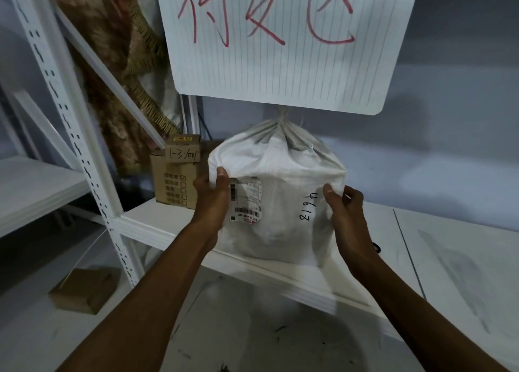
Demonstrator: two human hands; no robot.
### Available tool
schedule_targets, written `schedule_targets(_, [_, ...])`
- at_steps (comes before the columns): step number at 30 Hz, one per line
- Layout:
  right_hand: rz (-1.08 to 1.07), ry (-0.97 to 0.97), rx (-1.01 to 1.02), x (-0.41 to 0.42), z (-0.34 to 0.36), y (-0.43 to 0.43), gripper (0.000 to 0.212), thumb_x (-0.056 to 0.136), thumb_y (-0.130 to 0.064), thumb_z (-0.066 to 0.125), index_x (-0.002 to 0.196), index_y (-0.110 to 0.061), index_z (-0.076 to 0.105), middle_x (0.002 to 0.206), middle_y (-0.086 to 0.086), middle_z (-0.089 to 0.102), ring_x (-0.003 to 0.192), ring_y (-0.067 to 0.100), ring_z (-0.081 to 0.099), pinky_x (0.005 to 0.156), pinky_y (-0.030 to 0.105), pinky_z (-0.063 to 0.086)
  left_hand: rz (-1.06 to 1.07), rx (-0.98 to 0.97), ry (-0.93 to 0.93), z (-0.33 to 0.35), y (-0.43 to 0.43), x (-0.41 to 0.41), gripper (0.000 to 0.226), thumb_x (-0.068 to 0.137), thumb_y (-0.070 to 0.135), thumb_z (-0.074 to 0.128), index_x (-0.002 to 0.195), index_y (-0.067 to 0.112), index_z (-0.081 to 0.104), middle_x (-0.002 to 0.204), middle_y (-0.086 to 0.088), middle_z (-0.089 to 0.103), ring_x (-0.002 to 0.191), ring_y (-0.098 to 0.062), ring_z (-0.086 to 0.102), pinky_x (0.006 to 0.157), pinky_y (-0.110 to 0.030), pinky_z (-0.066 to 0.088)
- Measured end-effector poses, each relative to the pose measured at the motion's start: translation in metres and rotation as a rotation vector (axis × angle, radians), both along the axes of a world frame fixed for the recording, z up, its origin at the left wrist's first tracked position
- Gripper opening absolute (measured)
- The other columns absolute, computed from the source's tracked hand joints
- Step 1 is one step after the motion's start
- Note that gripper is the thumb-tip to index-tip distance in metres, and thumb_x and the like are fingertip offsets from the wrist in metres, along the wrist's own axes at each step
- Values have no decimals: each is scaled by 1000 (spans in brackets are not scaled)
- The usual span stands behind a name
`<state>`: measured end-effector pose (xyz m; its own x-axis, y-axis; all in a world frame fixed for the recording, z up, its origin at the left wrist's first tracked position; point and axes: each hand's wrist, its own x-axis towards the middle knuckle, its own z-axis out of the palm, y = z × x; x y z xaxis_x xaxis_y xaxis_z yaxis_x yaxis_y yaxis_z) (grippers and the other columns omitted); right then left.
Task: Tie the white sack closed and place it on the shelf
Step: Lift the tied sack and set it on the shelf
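Note:
The white sack point(280, 175) stands upright on the white shelf point(157, 220), near its front edge. Its neck is bunched and tied at the top, just under a hanging paper sign. A barcode label and handwritten black numbers show on its front. My left hand point(213, 194) grips the sack's left side beside the label. My right hand point(345, 206) pinches the fabric on its right side. Both arms reach in from below.
A lined paper sign point(280, 40) with red writing hangs above the sack. A cardboard box point(177, 175) sits on the shelf to the sack's left. A perforated white upright point(70, 124) stands left. A brown box point(84, 290) lies on the floor.

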<state>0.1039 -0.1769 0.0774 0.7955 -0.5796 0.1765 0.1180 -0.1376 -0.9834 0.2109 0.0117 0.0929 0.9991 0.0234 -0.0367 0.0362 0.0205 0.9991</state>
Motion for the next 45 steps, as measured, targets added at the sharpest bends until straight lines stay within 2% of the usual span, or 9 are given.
schedule_targets(4, [-13, -10, -53, 1, -3, -1, 52, 90, -55, 51, 134, -27, 46, 127, -8, 52, 110, 9, 50, 83, 20, 38, 16, 79, 66, -1, 1, 8, 55, 92, 61, 29, 143, 41, 31, 148, -6, 36, 124, -32, 45, 97, -55, 46])
schedule_targets(9, [21, 0, -90, -1, -6, -2, 57, 89, -59, 50, 140, -34, 45, 140, -5, 48, 122, 11, 47, 95, 30, 39, -19, -61, 61, 3, 3, -1, 43, 102, 34, 34, 144, 28, 36, 120, 5, 40, 104, -15, 41, 88, -38, 38])
schedule_targets(16, [-3, -15, -97, -10, -4, 7, 55, 89, -46, 58, 137, -23, 44, 135, -5, 54, 116, 12, 53, 85, 22, 41, -25, -120, 35, 9, 0, -10, 33, 103, 27, 34, 135, 31, 42, 96, 7, 46, 74, -5, 43, 84, -34, 35])
schedule_targets(20, [5, 1, -119, -10, -6, 4, 51, 89, -44, 60, 134, -21, 49, 133, -4, 57, 118, 14, 56, 86, 23, 42, -33, -95, 49, 8, -2, -13, 37, 102, 26, 37, 138, 33, 40, 108, 5, 43, 89, -13, 44, 83, -37, 36])
schedule_targets(27, [18, 11, -145, -11, -10, -1, 45, 89, -30, 62, 133, -23, 52, 131, -5, 60, 118, 14, 58, 93, 27, 46, -37, -129, 69, 5, 6, -10, 36, 99, 29, 40, 135, 31, 44, 108, 6, 48, 93, -13, 46, 81, -34, 39])
schedule_targets(31, [18, 5, -164, -14, -7, 0, 43, 89, -20, 62, 131, -21, 55, 129, -6, 61, 116, 12, 57, 93, 27, 46, -52, -161, 102, 8, 9, -12, 17, 99, 30, 41, 114, 27, 46, 88, 8, 52, 75, -4, 47, 68, -28, 43])
schedule_targets(34, [40, -11, -179, -16, -4, -1, 43, 87, -16, 61, 130, -23, 57, 128, -8, 62, 115, 9, 58, 90, 23, 47, -56, -202, 113, 12, 13, -8, 24, 97, 29, 43, 118, 24, 54, 101, 2, 58, 78, -7, 52, 78, -28, 44])
schedule_targets(40, [73, -51, -190, -18, 3, 4, 41, 82, -24, 61, 123, -26, 60, 122, -14, 64, 112, 6, 60, 95, 39, 51, -21, -216, 30, 20, 27, -8, 23, 94, 18, 43, 111, 23, 57, 90, 6, 60, 78, -8, 57, 62, -22, 43])
schedule_targets(45, [149, -38, -159, -14, 3, 21, 48, 74, -30, 61, 121, -24, 58, 123, -12, 63, 113, 7, 60, 91, 33, 50, 4, -221, 13, 16, 35, -10, 24, 93, 13, 40, 86, 26, 58, 81, 6, 58, 71, -7, 55, 56, -19, 42])
